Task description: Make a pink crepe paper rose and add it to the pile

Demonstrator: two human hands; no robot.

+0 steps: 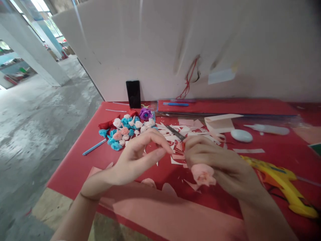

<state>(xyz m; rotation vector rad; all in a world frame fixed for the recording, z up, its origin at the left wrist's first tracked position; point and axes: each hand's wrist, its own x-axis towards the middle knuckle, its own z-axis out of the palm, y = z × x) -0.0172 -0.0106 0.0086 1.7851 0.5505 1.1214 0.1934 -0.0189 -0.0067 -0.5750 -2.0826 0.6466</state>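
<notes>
My right hand (215,160) is closed, with a pink paper rose (203,174) held below its fingers, petals facing me. Dark scissors blades (175,132) point away from beside its knuckles; whether the hand grips them or they lie behind it, I cannot tell. To the left, my left hand (140,160) curves its index finger and thumb towards each other in a pinch, close to the right hand. Anything between those tips is too small to make out. Under both hands lie white and pink paper scraps (179,156). Pink petal-shaped pieces (169,189) rest nearer to me.
Blue, white and pink paper roses (125,129) cluster at left, with a purple rose (145,114) behind. A phone (133,94) leans on the white board (155,50). At right are a yellow glue gun (288,187), a white oval object (241,135) and a squeeze bottle (272,129).
</notes>
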